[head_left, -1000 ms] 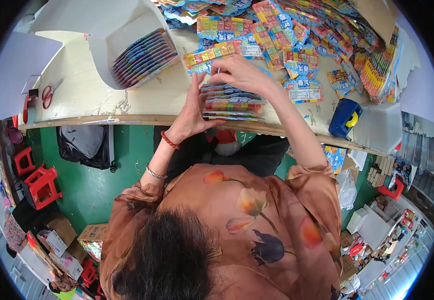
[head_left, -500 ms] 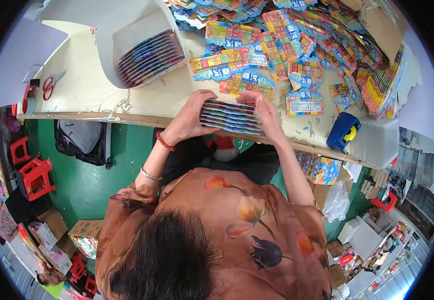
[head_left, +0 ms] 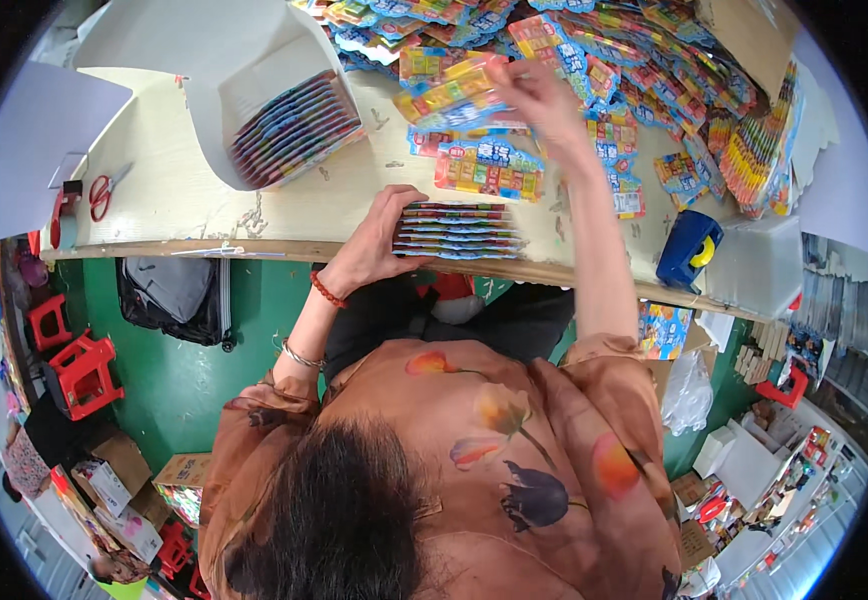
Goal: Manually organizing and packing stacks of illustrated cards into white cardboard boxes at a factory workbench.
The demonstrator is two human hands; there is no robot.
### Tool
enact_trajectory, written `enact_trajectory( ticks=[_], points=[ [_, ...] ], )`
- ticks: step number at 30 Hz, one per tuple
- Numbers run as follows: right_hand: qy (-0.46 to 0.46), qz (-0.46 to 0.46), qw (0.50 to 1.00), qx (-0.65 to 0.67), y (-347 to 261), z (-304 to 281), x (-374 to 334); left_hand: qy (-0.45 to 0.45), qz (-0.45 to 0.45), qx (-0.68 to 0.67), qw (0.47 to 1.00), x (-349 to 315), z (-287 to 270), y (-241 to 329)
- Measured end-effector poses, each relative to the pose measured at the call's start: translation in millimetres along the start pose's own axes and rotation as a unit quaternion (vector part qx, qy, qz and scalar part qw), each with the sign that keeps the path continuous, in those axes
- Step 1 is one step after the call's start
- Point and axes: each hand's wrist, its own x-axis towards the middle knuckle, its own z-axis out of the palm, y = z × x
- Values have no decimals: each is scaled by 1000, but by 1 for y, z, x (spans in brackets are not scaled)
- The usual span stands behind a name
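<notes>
At the table's near edge, my left hand [head_left: 374, 240] is closed round the left end of a stack of flat, colourful blister packs [head_left: 459, 232], seen edge-on. My right hand [head_left: 546, 108] is further out above the table and pinches the right end of a single blister pack [head_left: 452, 92]. That pack is tilted and slightly blurred, with rows of yellow and red pieces. Below it, a blister pack [head_left: 489, 170] with a blue scalloped edge lies flat on the table [head_left: 354, 195], between the stack and the raised pack.
A white box [head_left: 199, 110] at the left holds a row of packs [head_left: 294, 130]. A large heap of packs [head_left: 634, 60] covers the far right. Red-handled scissors [head_left: 101, 198] lie at the left; a blue tape dispenser [head_left: 687, 250] stands at the near right edge beside a translucent bin [head_left: 759, 265].
My right hand has left the stack, moved up and away, and taken hold of a single pack from the loose ones. My left hand stays on the stack, which has shifted slightly.
</notes>
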Motion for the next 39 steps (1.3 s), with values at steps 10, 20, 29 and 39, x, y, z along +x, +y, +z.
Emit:
enact_trajectory(
  ticks=[10,20,29,39],
  points=[
    [-233,-147,845,-459,-2,13,-13,-53,19,1,998,17,4,4],
    [-69,39,876,-476,28,-36,-48,15,43,62,997,35,17,4],
    [-34,-19,966,-254,25,-36,-112,-39,-9,38,998,39,12,9],
    [281,-2,672,-685,73,-66,-147,-44,35,58,997,38,14,4]
  ],
)
